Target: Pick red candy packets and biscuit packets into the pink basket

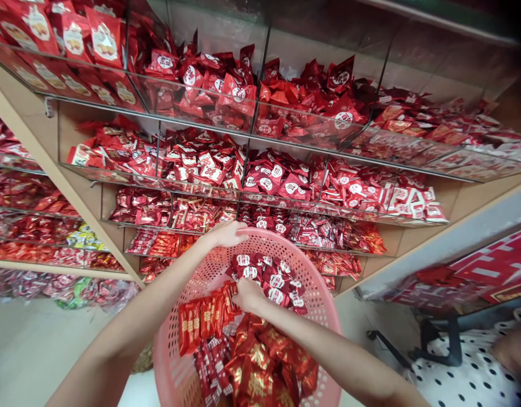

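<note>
R hand in among slim packs, L hand on basket rim

Slim packs [201, 319], red w/ gold print, lie in a row on the L side of the pink basket [324, 297]. R hand [248, 295] is at the row's far end, fingers curled; can't tell if they pinch a pack or just touch. L hand [231, 234] grips the basket's far rim.

Step looks like handling packs inside basket; placing vs. picking unclear. Next move prob. calls for a steady L hold & R fingers clear of the label packs [281, 280] just beside.

Nearer the wearer: checked packs [212, 367], big bags [258, 376]. Beyond basket: shelves [468, 195] w/ mostly red packs. Far R: dotted cloth [455, 367] by a dark chair [454, 339].
</note>
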`<state>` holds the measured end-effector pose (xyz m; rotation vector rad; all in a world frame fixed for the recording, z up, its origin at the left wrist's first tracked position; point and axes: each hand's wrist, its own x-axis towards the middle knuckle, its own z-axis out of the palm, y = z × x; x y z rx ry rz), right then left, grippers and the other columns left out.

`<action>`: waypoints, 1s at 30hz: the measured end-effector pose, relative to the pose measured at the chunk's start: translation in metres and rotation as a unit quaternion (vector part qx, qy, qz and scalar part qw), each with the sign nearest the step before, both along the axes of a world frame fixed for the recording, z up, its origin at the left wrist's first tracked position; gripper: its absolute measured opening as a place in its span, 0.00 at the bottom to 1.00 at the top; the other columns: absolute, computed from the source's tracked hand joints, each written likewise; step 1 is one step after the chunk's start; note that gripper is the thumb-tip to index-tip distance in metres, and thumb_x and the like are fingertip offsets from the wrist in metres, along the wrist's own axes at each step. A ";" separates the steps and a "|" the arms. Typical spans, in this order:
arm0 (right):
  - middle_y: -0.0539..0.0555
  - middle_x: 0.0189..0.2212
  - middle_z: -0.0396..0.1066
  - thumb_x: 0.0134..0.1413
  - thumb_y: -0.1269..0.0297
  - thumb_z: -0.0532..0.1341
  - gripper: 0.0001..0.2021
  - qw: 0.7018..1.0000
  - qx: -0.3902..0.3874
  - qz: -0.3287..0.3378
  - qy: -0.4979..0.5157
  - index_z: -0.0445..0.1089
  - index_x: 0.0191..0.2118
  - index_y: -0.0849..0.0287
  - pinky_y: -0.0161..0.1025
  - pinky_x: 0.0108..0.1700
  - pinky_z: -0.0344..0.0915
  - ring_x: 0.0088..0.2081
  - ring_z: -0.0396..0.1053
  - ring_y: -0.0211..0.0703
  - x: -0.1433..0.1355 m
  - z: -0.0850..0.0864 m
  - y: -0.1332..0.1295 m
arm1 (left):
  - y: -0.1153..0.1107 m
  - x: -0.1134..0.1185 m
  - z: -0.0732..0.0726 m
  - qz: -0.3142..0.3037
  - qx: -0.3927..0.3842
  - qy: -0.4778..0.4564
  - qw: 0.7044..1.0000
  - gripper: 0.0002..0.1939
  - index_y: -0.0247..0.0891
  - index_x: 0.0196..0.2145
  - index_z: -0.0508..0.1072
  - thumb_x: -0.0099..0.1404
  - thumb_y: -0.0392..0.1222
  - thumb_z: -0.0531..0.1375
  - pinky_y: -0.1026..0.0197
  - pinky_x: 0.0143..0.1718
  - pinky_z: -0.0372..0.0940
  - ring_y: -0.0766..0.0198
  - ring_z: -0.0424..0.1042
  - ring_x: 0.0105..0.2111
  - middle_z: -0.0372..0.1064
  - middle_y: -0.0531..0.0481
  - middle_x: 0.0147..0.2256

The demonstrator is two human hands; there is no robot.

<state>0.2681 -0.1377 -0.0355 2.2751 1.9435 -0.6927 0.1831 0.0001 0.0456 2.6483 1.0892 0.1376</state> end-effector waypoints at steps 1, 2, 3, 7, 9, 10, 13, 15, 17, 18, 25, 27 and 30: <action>0.63 0.37 0.73 0.42 0.66 0.61 0.13 1.000 -0.007 0.003 -0.002 0.73 0.37 0.65 0.34 0.33 0.64 0.38 0.72 0.48 0.000 0.000 0.001 | -0.001 -0.001 0.001 0.003 -0.001 0.003 1.000 0.31 0.44 0.54 0.62 0.58 0.62 0.47 0.54 0.45 0.61 0.51 0.66 0.47 0.67 0.44 0.49; 0.63 0.36 0.73 0.41 0.66 0.61 0.14 1.000 -0.013 0.005 -0.003 0.73 0.37 0.66 0.34 0.31 0.63 0.38 0.72 0.48 0.001 0.000 0.002 | -0.001 -0.001 0.001 0.004 -0.002 0.005 1.000 0.31 0.44 0.54 0.62 0.58 0.62 0.47 0.54 0.44 0.61 0.51 0.67 0.47 0.67 0.44 0.48; 0.63 0.36 0.74 0.40 0.66 0.62 0.15 1.000 -0.017 0.007 -0.004 0.73 0.37 0.66 0.34 0.29 0.63 0.37 0.72 0.47 0.002 -0.001 0.003 | -0.002 -0.002 0.001 0.004 -0.002 0.006 1.000 0.30 0.44 0.53 0.62 0.58 0.62 0.47 0.54 0.44 0.61 0.51 0.67 0.46 0.67 0.45 0.48; 0.61 0.32 0.74 0.38 0.65 0.62 0.14 1.000 -0.011 0.006 0.009 0.73 0.34 0.66 0.32 0.23 0.57 0.31 0.71 0.43 0.004 -0.004 0.002 | 0.000 -0.004 -0.001 0.001 0.000 0.001 1.000 0.28 0.46 0.53 0.63 0.59 0.61 0.47 0.54 0.42 0.62 0.52 0.68 0.45 0.68 0.46 0.47; 0.60 0.30 0.74 0.38 0.64 0.61 0.13 1.000 0.001 -0.001 0.022 0.73 0.32 0.66 0.32 0.21 0.54 0.28 0.70 0.41 0.005 -0.004 0.001 | 0.001 -0.005 -0.001 0.002 0.000 0.000 1.000 0.28 0.46 0.53 0.63 0.59 0.60 0.47 0.54 0.42 0.62 0.52 0.68 0.45 0.68 0.46 0.47; 0.60 0.29 0.73 0.39 0.64 0.61 0.12 1.000 0.008 -0.004 0.027 0.73 0.31 0.66 0.32 0.20 0.52 0.27 0.69 0.40 0.006 -0.003 0.000 | 0.002 -0.006 -0.002 0.002 -0.001 -0.002 1.000 0.28 0.45 0.53 0.63 0.59 0.59 0.47 0.55 0.42 0.62 0.52 0.68 0.45 0.68 0.46 0.47; 0.58 0.26 0.73 0.39 0.63 0.58 0.11 0.999 0.031 -0.008 0.040 0.73 0.27 0.66 0.32 0.19 0.49 0.24 0.66 0.37 0.008 0.004 -0.002 | 0.003 -0.007 -0.002 0.001 0.000 -0.008 1.000 0.28 0.44 0.53 0.62 0.59 0.59 0.47 0.55 0.43 0.62 0.53 0.68 0.46 0.68 0.46 0.48; 0.56 0.23 0.72 0.40 0.63 0.57 0.11 0.998 0.048 -0.007 0.046 0.73 0.25 0.65 0.33 0.19 0.47 0.22 0.63 0.35 0.010 0.013 -0.004 | 0.003 -0.007 -0.002 0.006 0.000 -0.009 1.000 0.29 0.44 0.53 0.63 0.59 0.60 0.48 0.55 0.43 0.62 0.53 0.68 0.45 0.68 0.46 0.47; 0.55 0.21 0.70 0.39 0.64 0.56 0.10 0.996 0.075 -0.003 0.049 0.72 0.23 0.65 0.33 0.19 0.46 0.21 0.61 0.34 0.012 0.024 -0.006 | 0.002 -0.008 -0.001 0.007 -0.001 -0.011 1.000 0.28 0.45 0.53 0.63 0.59 0.60 0.48 0.54 0.43 0.62 0.53 0.68 0.44 0.68 0.46 0.47; 0.55 0.20 0.70 0.39 0.64 0.56 0.09 0.995 0.090 0.001 0.052 0.71 0.22 0.64 0.32 0.19 0.46 0.21 0.61 0.34 0.012 0.029 -0.006 | 0.002 -0.008 -0.001 0.005 -0.001 -0.012 1.000 0.28 0.45 0.52 0.63 0.59 0.60 0.48 0.55 0.43 0.62 0.53 0.68 0.44 0.68 0.46 0.47; 0.46 0.10 0.60 0.40 0.64 0.56 0.10 0.959 -0.103 0.017 0.262 0.63 0.14 0.60 0.29 0.18 0.54 0.14 0.60 0.32 -0.009 0.042 -0.017 | 0.004 -0.006 -0.002 0.003 0.005 -0.007 1.000 0.29 0.44 0.53 0.63 0.59 0.61 0.47 0.54 0.43 0.62 0.52 0.68 0.44 0.68 0.45 0.47; 0.46 0.10 0.60 0.40 0.63 0.58 0.12 0.945 -0.143 0.016 0.294 0.62 0.14 0.61 0.28 0.17 0.54 0.13 0.59 0.31 -0.016 0.035 -0.018 | 0.005 -0.005 -0.003 0.000 0.005 -0.009 1.000 0.30 0.44 0.53 0.63 0.59 0.62 0.47 0.54 0.43 0.61 0.52 0.68 0.45 0.68 0.45 0.47; 0.46 0.12 0.62 0.44 0.58 0.59 0.13 0.931 -0.131 -0.003 0.341 0.63 0.18 0.61 0.28 0.16 0.55 0.14 0.60 0.31 -0.015 0.020 -0.015 | 0.004 -0.006 -0.002 0.002 0.004 -0.010 1.000 0.30 0.45 0.53 0.63 0.59 0.62 0.47 0.54 0.43 0.61 0.51 0.68 0.45 0.68 0.45 0.47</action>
